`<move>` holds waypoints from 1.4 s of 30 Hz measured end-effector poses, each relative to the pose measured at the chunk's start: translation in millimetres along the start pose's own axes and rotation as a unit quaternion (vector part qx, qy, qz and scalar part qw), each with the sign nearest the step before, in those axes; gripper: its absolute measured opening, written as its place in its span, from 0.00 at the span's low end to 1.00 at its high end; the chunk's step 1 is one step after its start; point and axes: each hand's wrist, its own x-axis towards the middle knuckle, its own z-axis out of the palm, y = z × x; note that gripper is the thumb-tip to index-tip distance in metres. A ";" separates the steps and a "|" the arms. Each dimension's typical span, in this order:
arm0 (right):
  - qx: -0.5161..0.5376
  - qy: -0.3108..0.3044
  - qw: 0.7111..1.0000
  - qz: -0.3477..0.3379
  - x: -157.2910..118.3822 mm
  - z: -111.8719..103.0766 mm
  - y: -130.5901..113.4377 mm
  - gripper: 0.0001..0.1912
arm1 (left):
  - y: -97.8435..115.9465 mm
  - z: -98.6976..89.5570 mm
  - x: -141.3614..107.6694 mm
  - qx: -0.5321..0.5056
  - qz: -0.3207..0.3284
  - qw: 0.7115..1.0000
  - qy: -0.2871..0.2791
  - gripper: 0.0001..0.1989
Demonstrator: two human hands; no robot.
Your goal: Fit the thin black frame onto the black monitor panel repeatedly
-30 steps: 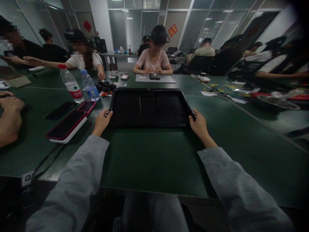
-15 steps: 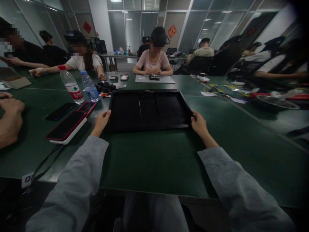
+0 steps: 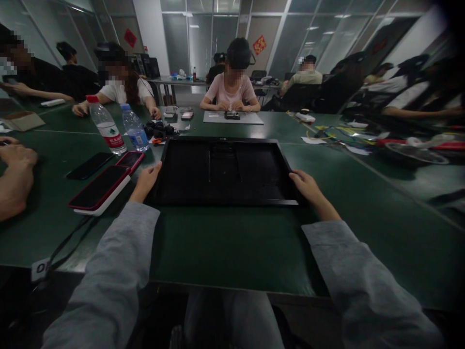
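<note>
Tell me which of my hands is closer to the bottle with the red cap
Left. Your left hand, at the left edge of the black panel, is right of the red-capped bottle and nearer you; your right hand is across at the panel's right edge.

Table (image 3: 232, 247) was dark green, shallow frame (image 3: 181, 169) black. Sleeves (image 3: 105, 271) were plain heathered grey. One bottle (image 3: 105, 118) had red cap (image 3: 92, 98), red/white label (image 3: 115, 140); second bottle (image 3: 133, 126) had blue cap (image 3: 125, 106). Phone case (image 3: 130, 169) was pinkish red, block (image 3: 114, 195) underneath white. Shirt opposite (image 3: 227, 87): pale pink. Wall poster (image 3: 259, 45): red, gold pattern.
</note>
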 end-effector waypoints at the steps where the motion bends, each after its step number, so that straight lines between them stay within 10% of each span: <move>1: 0.007 -0.004 1.000 -0.001 -0.5 -0.3 -0.7 0.23 | -0.9 -1.2 0.7 0.004 0.002 1.000 -0.002 0.28; 12: 0.239 -0.075 0.963 0.095 1.9 4.7 -19.4 0.43 | 6.6 0.9 -15.7 0.061 0.050 0.996 0.037 0.26; 30: 0.261 -0.199 0.939 0.106 -12.5 -19.1 -26.7 0.32 | 4.7 -8.2 -11.1 0.043 0.043 0.998 -0.011 0.26; 42: 0.258 -0.070 0.963 0.028 -8.3 -3.8 -31.5 0.39 | 11.2 -7.1 -21.5 0.015 0.055 0.998 -0.003 0.28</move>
